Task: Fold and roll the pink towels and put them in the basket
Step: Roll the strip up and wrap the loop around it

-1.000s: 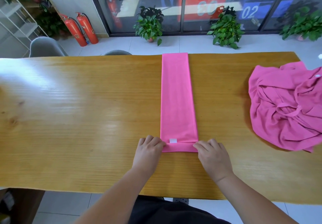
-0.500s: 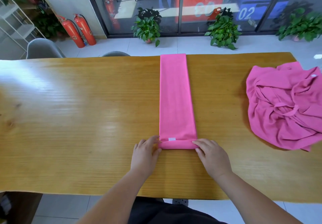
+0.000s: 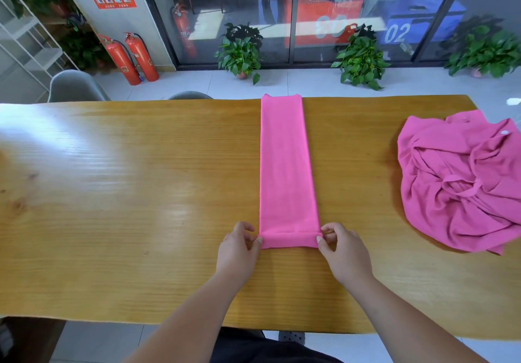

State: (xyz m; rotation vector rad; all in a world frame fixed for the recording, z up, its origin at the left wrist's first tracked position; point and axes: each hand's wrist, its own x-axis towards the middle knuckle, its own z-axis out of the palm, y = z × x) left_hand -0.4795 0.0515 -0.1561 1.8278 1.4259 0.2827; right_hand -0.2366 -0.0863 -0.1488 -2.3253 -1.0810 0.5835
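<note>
Both hands pinch the roll started at the near end of the folded towel (image 3: 286, 170): left hand (image 3: 239, 249), right hand (image 3: 342, 249), one at each side, probably to keep it even.

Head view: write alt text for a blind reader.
The left hand and right hand pinch the ends of a roll begun at the near end of a folded pink towel on a wooden table. A crumpled pink towel lies to its right.

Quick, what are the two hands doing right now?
Left hand: pinching the pink towel at the left end of its roll.
Right hand: pinching the right end of that roll.
</note>
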